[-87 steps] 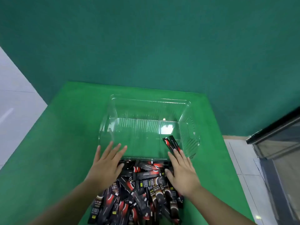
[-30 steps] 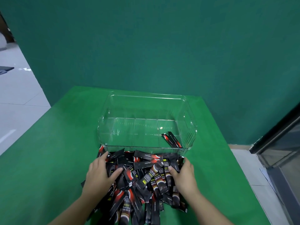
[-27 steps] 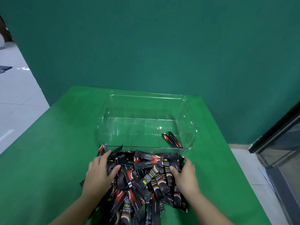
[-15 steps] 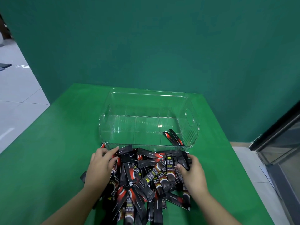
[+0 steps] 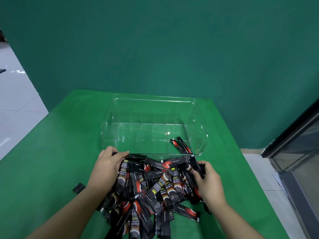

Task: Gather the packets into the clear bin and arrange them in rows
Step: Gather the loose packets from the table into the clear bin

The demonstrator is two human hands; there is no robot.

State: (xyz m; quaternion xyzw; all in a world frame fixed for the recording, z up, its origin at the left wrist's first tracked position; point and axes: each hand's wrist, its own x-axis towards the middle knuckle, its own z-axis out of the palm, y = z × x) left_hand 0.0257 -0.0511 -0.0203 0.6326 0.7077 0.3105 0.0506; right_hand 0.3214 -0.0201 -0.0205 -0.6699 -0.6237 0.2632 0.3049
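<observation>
Black packets (image 5: 155,187) lie piled before the clear bin (image 5: 110,135); left hand (image 5: 107,168) and right hand (image 5: 209,181) seemingly each pinch one, so better scoop bunches together.

You have open room inside the clear bin (image 5: 120,135) except its right end, where two packets (image 5: 181,146) lie. The packet pile (image 5: 151,185) crowds its near wall.

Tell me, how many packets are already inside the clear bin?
2: both packets lie side by side, slanted, on the floor of the clear bin at its near right corner. None seem hidden, since the bin is see-through.
</observation>
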